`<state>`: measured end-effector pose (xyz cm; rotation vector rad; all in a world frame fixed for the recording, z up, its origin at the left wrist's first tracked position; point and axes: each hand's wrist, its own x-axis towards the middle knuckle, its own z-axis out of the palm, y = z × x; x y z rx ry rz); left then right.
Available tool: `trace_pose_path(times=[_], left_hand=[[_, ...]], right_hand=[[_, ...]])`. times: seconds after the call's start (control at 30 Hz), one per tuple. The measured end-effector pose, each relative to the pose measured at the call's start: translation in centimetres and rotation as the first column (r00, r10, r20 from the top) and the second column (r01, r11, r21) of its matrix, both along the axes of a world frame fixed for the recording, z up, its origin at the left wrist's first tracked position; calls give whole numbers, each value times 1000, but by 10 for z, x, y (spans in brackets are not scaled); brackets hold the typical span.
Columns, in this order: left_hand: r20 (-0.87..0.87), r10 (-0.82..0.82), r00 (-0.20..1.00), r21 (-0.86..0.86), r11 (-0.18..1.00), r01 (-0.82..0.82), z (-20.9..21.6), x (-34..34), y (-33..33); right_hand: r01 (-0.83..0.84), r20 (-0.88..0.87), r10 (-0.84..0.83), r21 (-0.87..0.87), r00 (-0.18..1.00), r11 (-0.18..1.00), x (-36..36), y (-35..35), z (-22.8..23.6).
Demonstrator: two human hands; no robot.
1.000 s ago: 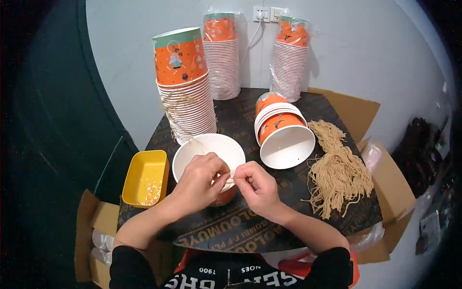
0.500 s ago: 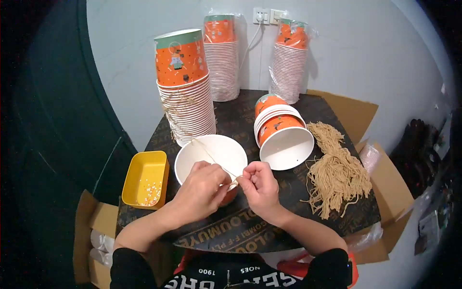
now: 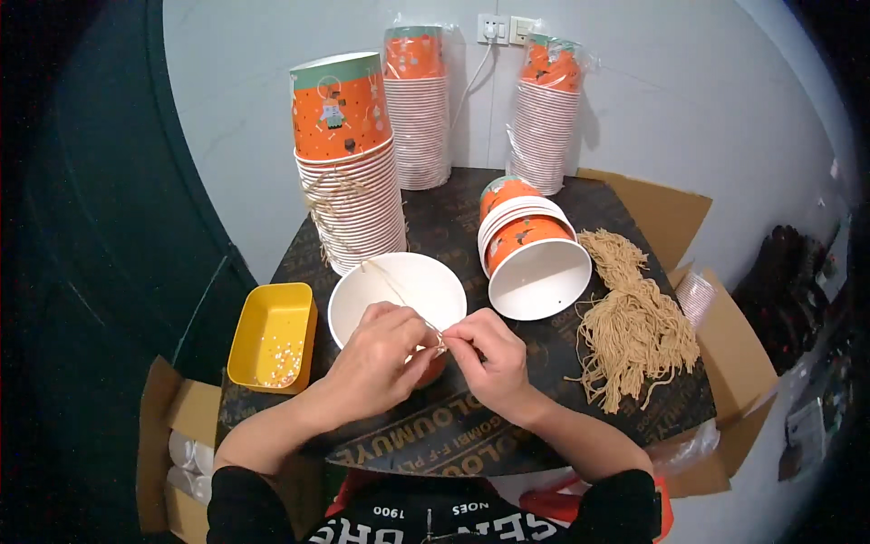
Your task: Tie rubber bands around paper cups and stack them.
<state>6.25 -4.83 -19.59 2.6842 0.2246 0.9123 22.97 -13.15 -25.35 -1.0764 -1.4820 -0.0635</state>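
Observation:
A white-lined paper bucket [image 3: 381,288] stands upright in front of me, its near rim partly hidden by my hands. A tan string [image 3: 390,283] lies from its far rim across the opening toward my fingers. My left hand [image 3: 381,354] is closed at the near rim with the string pinched in its fingers. My right hand [image 3: 489,358] meets it there, thumb and forefinger pinched on the same string. The exact loop or knot between the fingertips is too small to make out. A heap of loose tan strings [image 3: 639,335] lies on the right of the table.
At left, a yellow tray [image 3: 237,349] holds small pale beads. Behind the bucket rises a tall stack of orange buckets [image 3: 340,118]. Several buckets [image 3: 535,240] lie tipped right of centre. Two wrapped stacks stand against the wall. Open cardboard boxes [image 3: 739,335] flank the dark table [image 3: 435,218].
My right hand's fingers have drawn together and shifted slightly left and down, pinching close to the left fingertips. My left hand stays almost in place.

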Motion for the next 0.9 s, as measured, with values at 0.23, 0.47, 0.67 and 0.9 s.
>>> trace_pose_path(times=[0.23,0.47,0.67,0.9], left_hand=[[19,-10,1000,-34,999,10,0,1,0],[44,-9,999,-39,999,10,-1,1,1],[73,-19,997,-44,999,22,-2,1,3],[116,21,993,-130,991,-6,-5,3,1]], right_hand=[[2,71,-1,-12,997,1000,2,-1,0],[4,147,2,-35,989,999,2,-4,3],[-27,119,33,-52,992,998,0,-6,7],[-81,43,88,-129,995,988,-1,-8,9]])
